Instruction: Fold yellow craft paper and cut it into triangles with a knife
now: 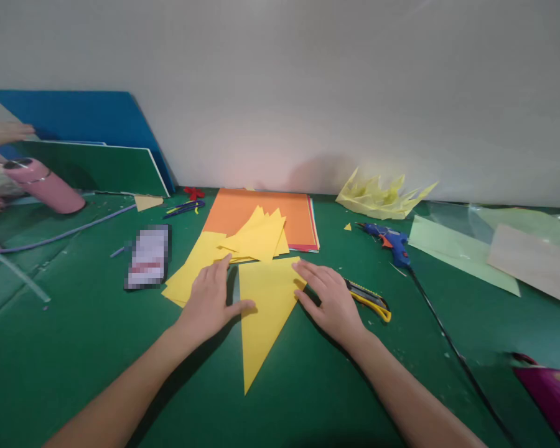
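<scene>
A yellow paper triangle point(266, 317) lies on the green tabletop, its long point toward me. On its left edge rests the thumb of my left hand point(210, 295), the fingers stretched out toward the stacked paper. My right hand point(326, 298) is spread at the triangle's upper right corner, fingertips touching it. Just beyond lie several cut yellow paper pieces point(261, 236), partly over a yellow sheet point(191, 267) and a stack of coloured paper with orange point(284, 208) on top. A yellow utility knife point(371, 298) sits beside my right wrist, partly hidden by that hand.
A blue glue gun point(394, 242) with a trailing cord lies right, below a spiky yellow paper crown point(382, 196). Pale paper sheets point(466, 255) are farther right. Left are a phone point(149, 256), scissors point(184, 208), a pink bottle point(46, 185), leaning boards point(93, 165) and another person's hand point(7, 132).
</scene>
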### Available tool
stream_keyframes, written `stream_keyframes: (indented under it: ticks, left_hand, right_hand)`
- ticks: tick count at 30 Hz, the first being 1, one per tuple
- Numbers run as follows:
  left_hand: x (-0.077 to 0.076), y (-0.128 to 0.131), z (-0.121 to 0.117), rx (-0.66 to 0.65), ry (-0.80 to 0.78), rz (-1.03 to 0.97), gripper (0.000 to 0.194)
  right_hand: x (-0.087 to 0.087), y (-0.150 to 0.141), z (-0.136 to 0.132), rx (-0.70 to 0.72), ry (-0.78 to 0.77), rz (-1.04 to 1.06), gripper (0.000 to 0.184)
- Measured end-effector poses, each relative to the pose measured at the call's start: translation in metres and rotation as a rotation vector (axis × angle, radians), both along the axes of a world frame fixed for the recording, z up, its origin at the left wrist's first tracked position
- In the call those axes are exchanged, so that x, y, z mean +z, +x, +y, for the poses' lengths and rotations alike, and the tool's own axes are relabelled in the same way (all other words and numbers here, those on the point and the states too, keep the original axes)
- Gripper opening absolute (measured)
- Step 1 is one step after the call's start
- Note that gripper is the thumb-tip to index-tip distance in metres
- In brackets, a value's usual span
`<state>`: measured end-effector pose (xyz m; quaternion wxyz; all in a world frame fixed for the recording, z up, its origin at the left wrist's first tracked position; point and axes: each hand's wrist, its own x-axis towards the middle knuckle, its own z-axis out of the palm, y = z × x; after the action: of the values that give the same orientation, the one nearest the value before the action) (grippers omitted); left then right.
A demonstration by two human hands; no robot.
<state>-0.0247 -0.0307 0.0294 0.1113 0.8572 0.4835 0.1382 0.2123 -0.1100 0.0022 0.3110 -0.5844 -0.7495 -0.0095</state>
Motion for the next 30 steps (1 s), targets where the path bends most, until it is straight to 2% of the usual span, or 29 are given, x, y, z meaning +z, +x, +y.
stream_keyframes:
  ticks: [2, 4, 7, 13, 16, 19, 24, 27, 30]
  left_hand:
    - [-0.011, 0.0, -0.004, -0.052, 0.014, -0.004, 0.095]
    - [-0.017, 0.0, -0.009, -0.079, 0.003, -0.001, 0.096]
    - [-0.016, 0.002, -0.014, -0.08, -0.035, -0.006, 0.089]
    - [-0.01, 0.004, -0.016, -0.108, -0.126, -0.101, 0.076]
    - [-0.011, 0.006, -0.02, -0.126, -0.23, -0.279, 0.072]
    - [-0.014, 0.012, -0.025, -0.098, -0.407, -0.581, 0.072]
    - [-0.01, 0.021, -0.026, 0.088, -0.698, -0.991, 0.086]
    - [-0.001, 0.018, -0.023, 0.095, -0.829, -1.109, 0.068]
    - [0.004, 0.015, -0.025, 0.063, -0.919, -1.152, 0.054]
  right_hand:
    - [0.0, 0.001, 0.001, -0.064, -0.074, -0.053, 0.049]
    - [0.001, 0.001, 0.0, -0.072, -0.152, -0.099, 0.054]
    - [0.003, -0.001, 0.0, -0.078, -0.196, -0.118, 0.053]
    - [0.003, -0.001, 0.001, -0.067, -0.18, -0.065, 0.052]
    - [0.002, 0.001, 0.002, -0.067, -0.184, -0.019, 0.05]
    - [-0.001, 0.002, 0.002, -0.051, -0.189, 0.049, 0.05]
    - [-0.009, 0.002, 0.001, -0.062, -0.126, 0.361, 0.059]
    - [-0.01, 0.0, 0.002, -0.099, -0.107, 0.636, 0.072]
    - [-0.005, -0.002, 0.003, 0.037, -0.208, 0.974, 0.082]
